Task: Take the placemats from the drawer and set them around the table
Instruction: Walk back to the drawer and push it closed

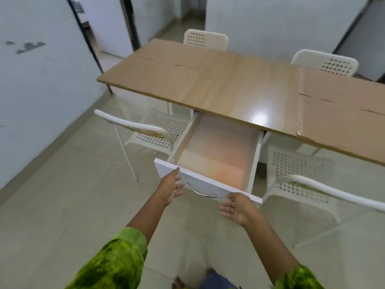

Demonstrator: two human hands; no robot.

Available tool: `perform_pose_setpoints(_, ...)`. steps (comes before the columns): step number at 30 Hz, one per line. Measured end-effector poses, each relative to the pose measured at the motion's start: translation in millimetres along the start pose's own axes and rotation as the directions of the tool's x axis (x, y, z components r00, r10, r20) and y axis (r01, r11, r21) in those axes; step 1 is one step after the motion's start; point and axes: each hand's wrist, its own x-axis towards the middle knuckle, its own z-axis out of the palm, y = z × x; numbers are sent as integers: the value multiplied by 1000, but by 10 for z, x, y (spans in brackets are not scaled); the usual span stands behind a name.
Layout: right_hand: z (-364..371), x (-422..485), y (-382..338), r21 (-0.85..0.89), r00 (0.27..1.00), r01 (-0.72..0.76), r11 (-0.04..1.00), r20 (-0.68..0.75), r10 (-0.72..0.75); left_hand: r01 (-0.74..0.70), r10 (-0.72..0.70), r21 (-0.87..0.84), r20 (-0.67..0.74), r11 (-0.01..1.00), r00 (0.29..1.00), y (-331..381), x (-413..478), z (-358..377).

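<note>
Currently the drawer point(216, 161) is pulled well out from under the near edge of the table point(208, 84), and its inside looks bare: only a pale bottom panel is seen, no placemat that can be made out. On the left end of the tabletop a tan sheet point(158, 65) is laid flat, and another tan sheet point(341, 101) is seen on the right end; these are judged to be placemats already set, though blur makes that uncertain. Left hand point(169, 187) is held at the left part of the drawer front, fingers spread and open, nothing gripped, thumb touching the top edge. The curved metal handle point(200, 191) sits between the two hands, untouched. Right hand point(236, 207) is held at the right part of the front, palm up, fingers loosely open, nothing held. Four white chairs are placed around the table. Judgement: removal looks done, placement looks partly or fully done; the drawer is left to be closed.
</note>
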Motion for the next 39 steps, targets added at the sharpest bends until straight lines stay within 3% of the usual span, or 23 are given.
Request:
perform_pose_setpoints(3,57,40,44,284,997,54,957,-74,-34,22,-15,-157,45,987,999,53,108,18)
perform_pose_setpoints(11,163,167,-50,649,983,173,741,-160,-90,94,-59,-264,139,960,989,319,330,84)
perform_pose_setpoints(19,139,524,-503,699,975,213,683,-192,-108,93,-41,-279,185,956,982,662,648,376)
perform_pose_setpoints(27,100,1047,-1246,649,959,260,715,-262,-111,84,-51,-211,157,974,986,1179,1339,792)
perform_pose_setpoints(39,-16,1574,-2203,668,972,219,711,-212,-100,128,-93,-212,170,969,981,1780,2112,1425)
